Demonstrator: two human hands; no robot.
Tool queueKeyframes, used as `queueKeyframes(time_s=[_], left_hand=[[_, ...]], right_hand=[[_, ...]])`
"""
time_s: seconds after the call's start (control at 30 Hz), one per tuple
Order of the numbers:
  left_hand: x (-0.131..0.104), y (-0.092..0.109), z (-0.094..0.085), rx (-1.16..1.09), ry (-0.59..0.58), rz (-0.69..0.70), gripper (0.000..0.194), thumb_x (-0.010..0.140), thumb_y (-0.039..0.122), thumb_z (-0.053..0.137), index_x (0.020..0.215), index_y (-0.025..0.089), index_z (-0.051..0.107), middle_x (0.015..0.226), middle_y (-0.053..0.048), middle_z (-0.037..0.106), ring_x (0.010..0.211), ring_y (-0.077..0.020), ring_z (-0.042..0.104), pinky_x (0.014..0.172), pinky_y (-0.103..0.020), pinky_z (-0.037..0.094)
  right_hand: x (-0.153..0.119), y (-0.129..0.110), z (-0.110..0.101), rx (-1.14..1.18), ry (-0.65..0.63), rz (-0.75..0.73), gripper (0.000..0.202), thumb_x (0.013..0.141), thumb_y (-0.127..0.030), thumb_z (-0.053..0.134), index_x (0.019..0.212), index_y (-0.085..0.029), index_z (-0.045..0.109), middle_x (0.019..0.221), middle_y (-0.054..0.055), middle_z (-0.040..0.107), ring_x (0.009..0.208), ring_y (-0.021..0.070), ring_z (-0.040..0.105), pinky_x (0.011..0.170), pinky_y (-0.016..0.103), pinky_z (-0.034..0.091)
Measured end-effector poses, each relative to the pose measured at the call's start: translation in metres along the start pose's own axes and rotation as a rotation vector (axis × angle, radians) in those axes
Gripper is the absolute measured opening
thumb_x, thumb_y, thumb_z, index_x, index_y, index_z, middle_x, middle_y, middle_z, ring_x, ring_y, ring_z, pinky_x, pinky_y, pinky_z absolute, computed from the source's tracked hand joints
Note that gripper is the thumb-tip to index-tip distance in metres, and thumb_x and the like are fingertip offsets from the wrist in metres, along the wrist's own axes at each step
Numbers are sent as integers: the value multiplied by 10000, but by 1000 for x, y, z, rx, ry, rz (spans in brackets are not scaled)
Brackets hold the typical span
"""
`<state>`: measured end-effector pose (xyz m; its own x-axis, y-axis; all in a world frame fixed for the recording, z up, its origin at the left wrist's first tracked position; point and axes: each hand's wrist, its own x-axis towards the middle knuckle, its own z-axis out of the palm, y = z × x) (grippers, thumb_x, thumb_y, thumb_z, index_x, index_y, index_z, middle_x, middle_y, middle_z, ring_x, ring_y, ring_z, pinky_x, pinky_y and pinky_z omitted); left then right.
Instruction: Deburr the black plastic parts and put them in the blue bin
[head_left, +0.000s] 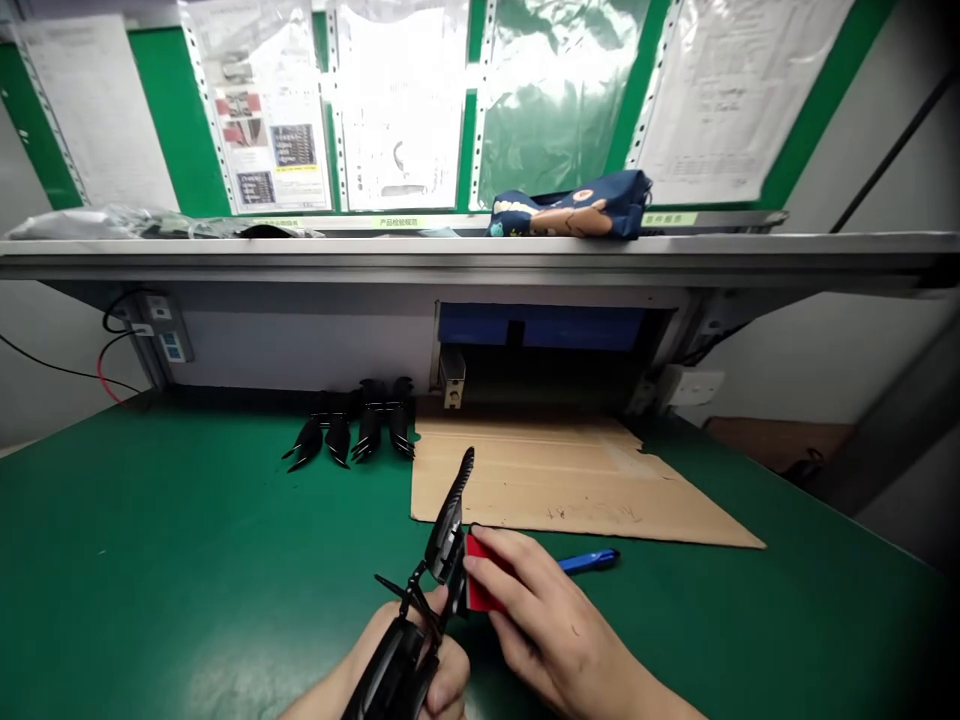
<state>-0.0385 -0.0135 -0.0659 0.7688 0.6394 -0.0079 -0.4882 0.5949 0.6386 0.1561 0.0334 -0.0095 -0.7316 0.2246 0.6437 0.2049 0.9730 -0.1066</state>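
Note:
A black plastic part (pixel 448 520) with a long, pointed, ridged tip stands raised at the lower centre. My left hand (pixel 450 665) is closed around its lower section, and more black pieces cover part of that hand. To the right, my right hand (pixel 551 610) holds a red block (pixel 484 575) between thumb and fingers. The block's left edge lies against the side of the black part. Just beyond my right hand, a blue pen (pixel 590 562) rests on the green table.
A cardboard sheet (pixel 585 490) lies on the green table (pixel 187 540). Several glossy black parts (pixel 360 425) sit behind, left of it. Above runs a shelf (pixel 300 262) bearing a dark blue pouch (pixel 574 208). A socket strip (pixel 166 327) is at the left.

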Motion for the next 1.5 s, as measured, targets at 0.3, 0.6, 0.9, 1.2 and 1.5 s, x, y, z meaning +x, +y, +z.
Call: queueKeyframes(time_s=[0.3, 0.6, 0.9, 1.2, 1.5], left_hand=[[-3, -3, 13, -35, 141, 109, 511, 890, 475, 481, 499, 146, 479, 444, 27, 389, 329, -71, 311, 481, -256, 279], [-6, 1, 31, 19, 233, 67, 624, 902, 539, 414, 400, 169, 406, 345, 32, 273, 303, -72, 229, 474, -264, 188], [-9, 1, 29, 7, 194, 154, 375, 911, 412, 450, 760, 150, 673, 411, 43, 363, 325, -71, 251, 481, -249, 283], [-2, -2, 15, 34, 120, 75, 681, 921, 522, 346, 394, 133, 532, 302, -7, 294, 285, -92, 269, 456, -270, 218], [-1, 1, 12, 37, 247, 224, 412, 815, 501, 626, 1050, 164, 645, 365, 42, 438, 288, -81, 265, 393, -213, 284]], right_hand=[[1, -2, 3, 40, -57, -42, 356, 939, -124, 466, 1295, -114, 469, 1254, 167, 466, 1110, 301, 451, 920, 473, 442], [3, -2, 1, 9, -30, 25, 320, 933, -121, 439, 1239, -174, 519, 1220, 139, 479, 1074, 281, 470, 889, 448, 457], [-4, 12, 0, 28, 34, 225, 302, 963, -183, 408, 1235, -222, 532, 1223, 104, 482, 1077, 271, 472, 897, 434, 453], [-8, -1, 5, 283, 46, 318, 338, 1003, -382, 408, 1282, -200, 469, 1175, 105, 496, 1046, 244, 500, 893, 340, 470], [-2, -7, -4, 720, 46, 520, 365, 1025, -438, 378, 925, -174, 609, 826, 43, 558, 755, 181, 556, 717, 262, 475]])
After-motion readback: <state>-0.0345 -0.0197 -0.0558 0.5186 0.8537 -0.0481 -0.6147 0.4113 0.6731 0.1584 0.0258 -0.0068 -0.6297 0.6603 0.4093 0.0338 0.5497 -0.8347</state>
